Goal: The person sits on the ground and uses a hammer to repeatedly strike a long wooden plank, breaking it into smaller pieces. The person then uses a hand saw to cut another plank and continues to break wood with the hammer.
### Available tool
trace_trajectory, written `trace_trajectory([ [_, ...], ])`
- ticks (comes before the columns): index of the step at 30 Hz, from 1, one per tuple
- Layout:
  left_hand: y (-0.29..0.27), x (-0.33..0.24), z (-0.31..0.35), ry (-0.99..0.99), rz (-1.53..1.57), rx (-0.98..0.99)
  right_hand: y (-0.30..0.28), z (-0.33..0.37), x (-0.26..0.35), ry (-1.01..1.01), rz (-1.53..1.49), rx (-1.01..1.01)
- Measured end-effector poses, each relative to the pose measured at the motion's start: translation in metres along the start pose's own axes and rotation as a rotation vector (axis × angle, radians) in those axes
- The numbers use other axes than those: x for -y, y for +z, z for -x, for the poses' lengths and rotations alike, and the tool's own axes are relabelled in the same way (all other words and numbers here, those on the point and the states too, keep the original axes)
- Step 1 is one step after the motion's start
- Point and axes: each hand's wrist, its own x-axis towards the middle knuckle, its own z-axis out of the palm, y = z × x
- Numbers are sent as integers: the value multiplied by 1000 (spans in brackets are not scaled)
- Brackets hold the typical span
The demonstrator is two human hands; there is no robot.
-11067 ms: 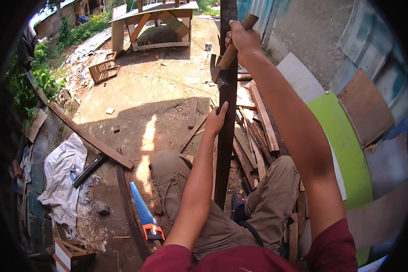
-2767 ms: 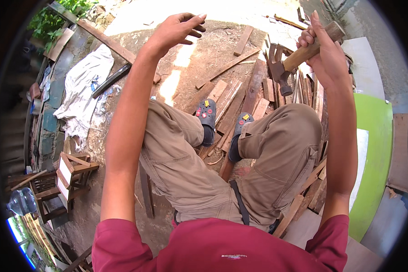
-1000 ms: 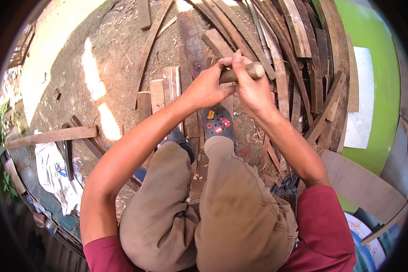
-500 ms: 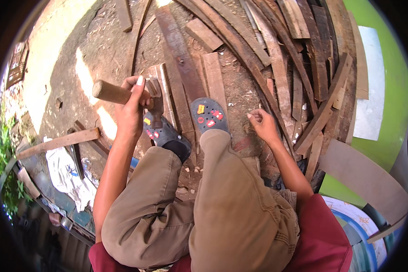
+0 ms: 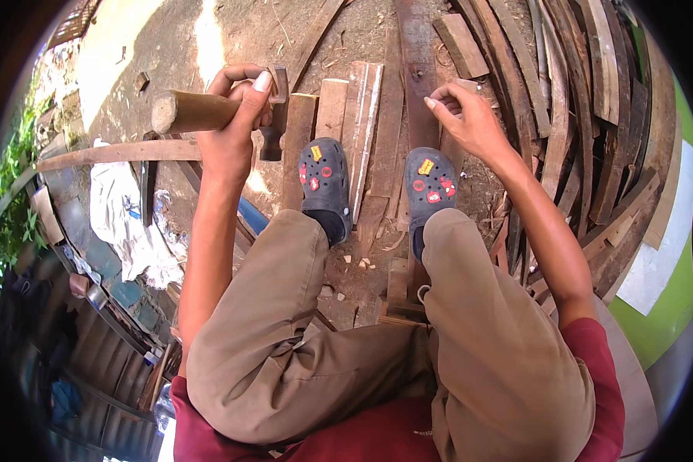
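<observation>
My left hand is closed round a hammer, near its head. The hammer's thick wooden handle points left and its dark metal head hangs down on the right. My right hand is held over a dark brown plank, thumb and fingertips pinched together. Whatever the pinch may hold is too small to make out. Between the hands, several short boards lie side by side on the ground. My feet, in dark clogs with coloured charms, rest on these boards.
Long curved wooden strips are heaped on the right, beside a green surface and a white sheet. A crumpled white cloth lies on the left under a long wooden strip. Small wood blocks lie between my legs.
The view has shifted right and my legs have spread apart. My right hand has come up over the dark plank. The hammer remains in my left hand.
</observation>
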Motion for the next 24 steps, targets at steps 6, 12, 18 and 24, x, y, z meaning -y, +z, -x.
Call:
trace_trajectory([
  [6, -16, 10, 22, -173, -45, -14, 88, 20, 24, -228, 271, 789],
  [12, -4, 20, 12, -104, 120, -61, 125, 34, 24, -375, 85, 443],
  [18, 38, 29, 12, -154, 21, -68, 71, 0, 81, -277, -84, 180],
  [24, 76, 22, 23, -149, 178, 17, 74, 18, 89, -448, 43, 23],
])
